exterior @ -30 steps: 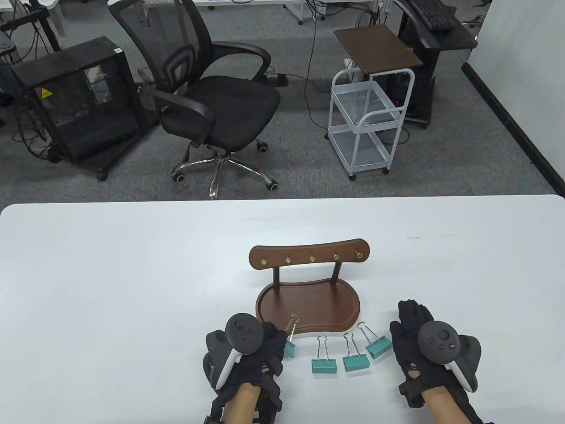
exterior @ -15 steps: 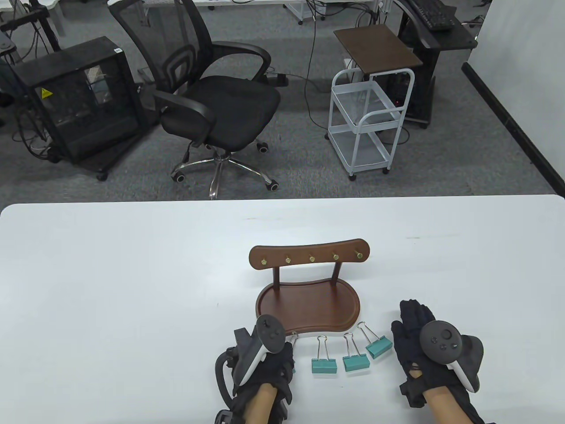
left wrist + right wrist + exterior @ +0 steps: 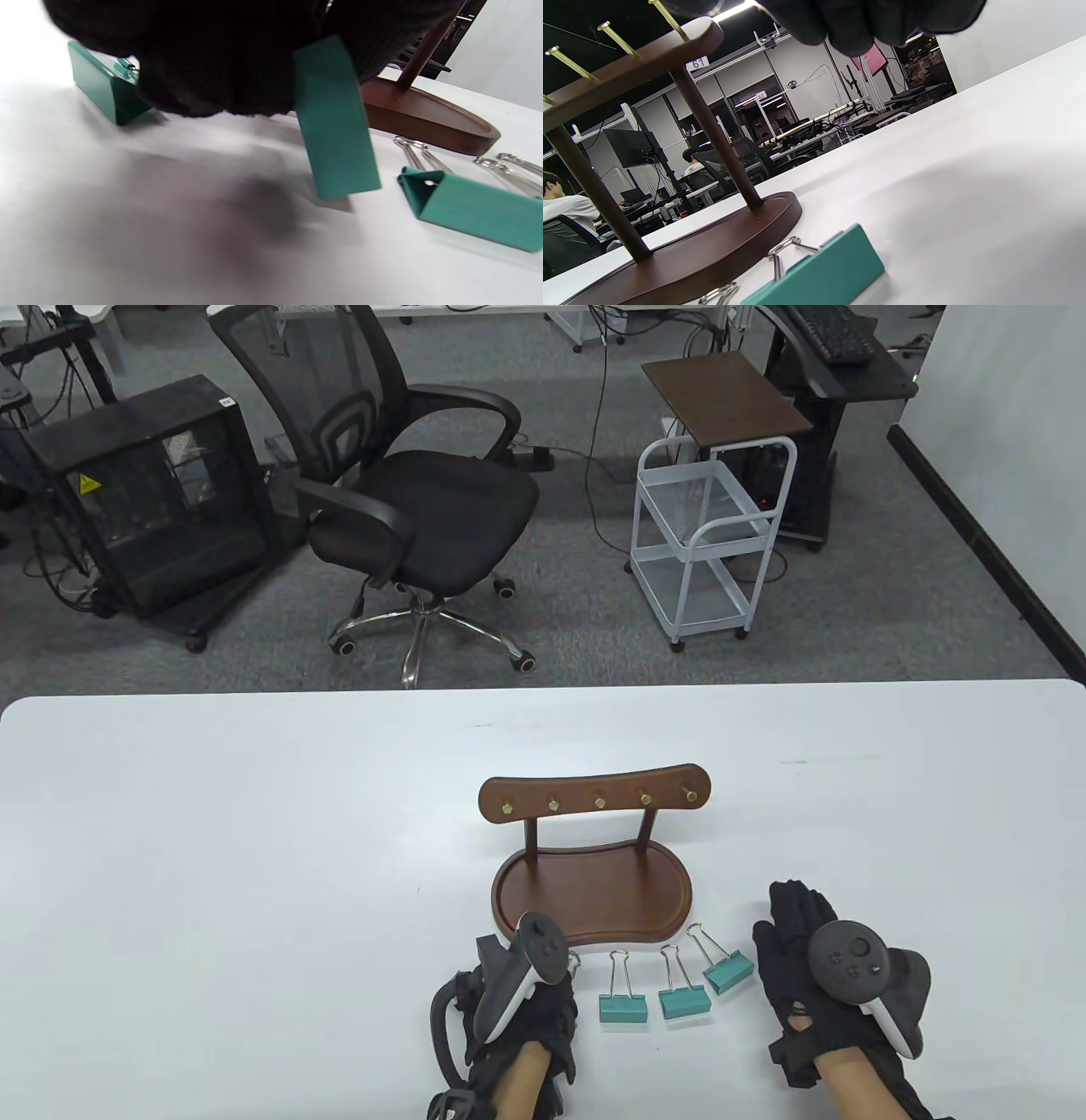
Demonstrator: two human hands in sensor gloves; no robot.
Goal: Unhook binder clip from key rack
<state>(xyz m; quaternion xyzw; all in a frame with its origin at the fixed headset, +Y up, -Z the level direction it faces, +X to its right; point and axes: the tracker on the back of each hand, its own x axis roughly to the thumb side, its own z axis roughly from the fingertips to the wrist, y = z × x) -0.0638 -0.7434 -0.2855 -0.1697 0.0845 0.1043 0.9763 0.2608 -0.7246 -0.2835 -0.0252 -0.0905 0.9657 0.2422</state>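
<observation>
Rack pegs look bare, so it's the set-down step: left hand pinches a clip just above the desk, right hand rests flat beside the others; next, let go gently.

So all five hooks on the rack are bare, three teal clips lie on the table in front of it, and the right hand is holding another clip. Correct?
Not quite: the left hand holds that clip, as the left wrist view shows. The right hand holds nothing in the table view. The key rack hooks are bare, and three clips lie in front.
</observation>
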